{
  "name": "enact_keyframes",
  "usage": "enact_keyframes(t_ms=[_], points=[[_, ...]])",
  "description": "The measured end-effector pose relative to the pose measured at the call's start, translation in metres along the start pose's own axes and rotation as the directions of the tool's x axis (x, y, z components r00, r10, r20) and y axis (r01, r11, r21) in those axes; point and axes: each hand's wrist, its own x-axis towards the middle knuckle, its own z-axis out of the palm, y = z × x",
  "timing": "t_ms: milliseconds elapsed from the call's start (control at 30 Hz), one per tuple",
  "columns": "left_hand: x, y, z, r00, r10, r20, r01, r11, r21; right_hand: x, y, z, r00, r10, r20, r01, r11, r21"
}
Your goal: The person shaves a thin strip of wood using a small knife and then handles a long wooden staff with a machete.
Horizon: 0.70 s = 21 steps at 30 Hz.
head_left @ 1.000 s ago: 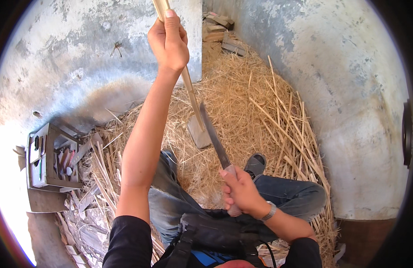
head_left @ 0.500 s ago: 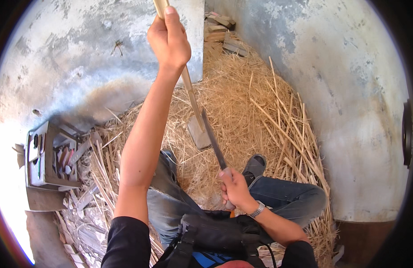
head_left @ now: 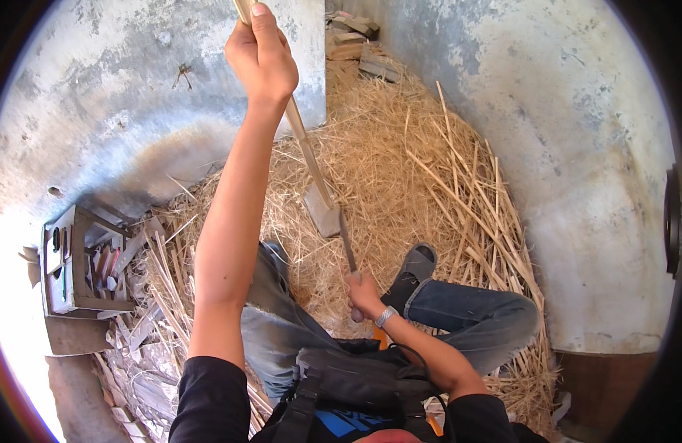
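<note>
Left hand (head_left: 263, 63) grips one strip (head_left: 306, 150); right hand (head_left: 365, 297), closed around one knife (head_left: 347, 245), has moved nearer one block (head_left: 324, 222).

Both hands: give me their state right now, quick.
Left hand: closed, holding a split bamboo strip.
Right hand: closed, holding a long-bladed knife by its handle.

The knife (head_left: 348, 245) has been lowered by the right hand (head_left: 365, 297); its tip has been brought from beside the pale strip (head_left: 308, 155) to just below the strip's lower end.
</note>
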Motion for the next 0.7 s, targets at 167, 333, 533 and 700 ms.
enact_keyframes(t_ms=[167, 333, 533, 700], points=[[0.004, -0.003, -0.014, 1.0, 0.018, 0.008, -0.018, 1.0, -0.016, 0.025, -0.005, -0.013, 0.942, -0.317, -0.105, 0.3, 0.942, -0.149], [0.007, -0.002, -0.021, 1.0, 0.024, -0.004, -0.024, 1.0, 0.009, -0.008, -0.115, -0.017, 0.882, -0.444, -0.157, 0.446, 0.895, -0.023], [0.001, 0.0, -0.005, 1.0, 0.009, 0.017, -0.009, 1.0, -0.002, 0.011, -0.01, 0.001, 0.994, -0.104, -0.033, 0.103, 0.994, -0.038], [0.0, 0.0, -0.012, 1.0, 0.026, -0.001, -0.026, 0.999, 0.038, 0.011, 0.033, 0.0, 1.0, 0.021, -0.002, -0.021, 0.994, -0.112]])
